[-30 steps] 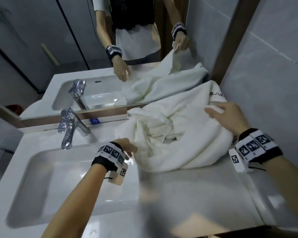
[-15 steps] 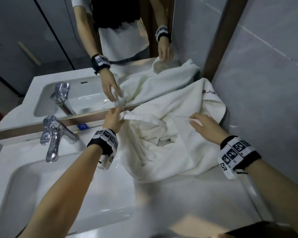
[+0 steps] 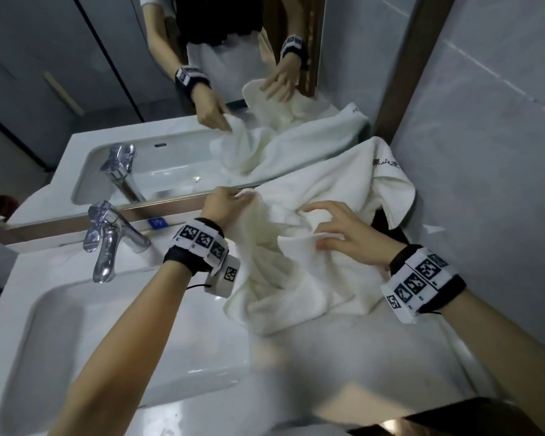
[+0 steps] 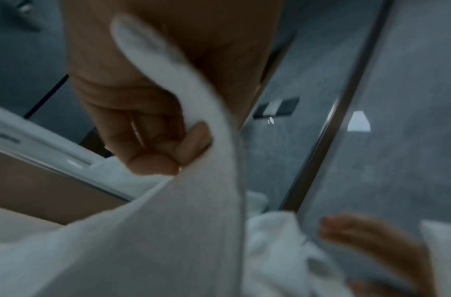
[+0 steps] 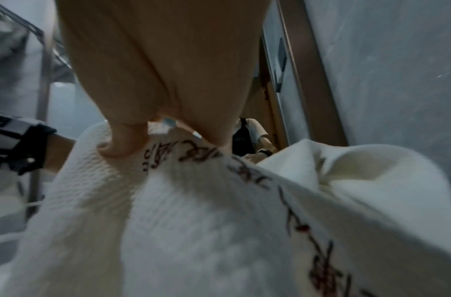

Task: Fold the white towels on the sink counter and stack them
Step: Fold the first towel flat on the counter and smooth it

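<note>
A crumpled heap of white towels [image 3: 296,278] lies on the sink counter [image 3: 328,357], against the mirror and the right wall; one draped corner carries dark embroidered lettering. My left hand [image 3: 233,199] grips a towel corner at the heap's back left, close to the mirror. The left wrist view shows the curled fingers [image 4: 155,140] closed round the towel edge [image 4: 168,231]. My right hand [image 3: 331,228] is on the middle of the heap, with a fold pinched between thumb and fingers. In the right wrist view the thumb [image 5: 119,148] presses into the lettered towel [image 5: 193,221].
A chrome faucet [image 3: 107,243] stands left of the towels over the white basin [image 3: 76,341]. The mirror [image 3: 107,89] runs along the back of the counter, and a grey tiled wall [image 3: 485,152] closes the right side. Bare counter lies in front of the heap.
My left hand went from the heap's front left edge up to the back corner by the mirror and took hold there. My right hand shifted left onto the heap's middle.
</note>
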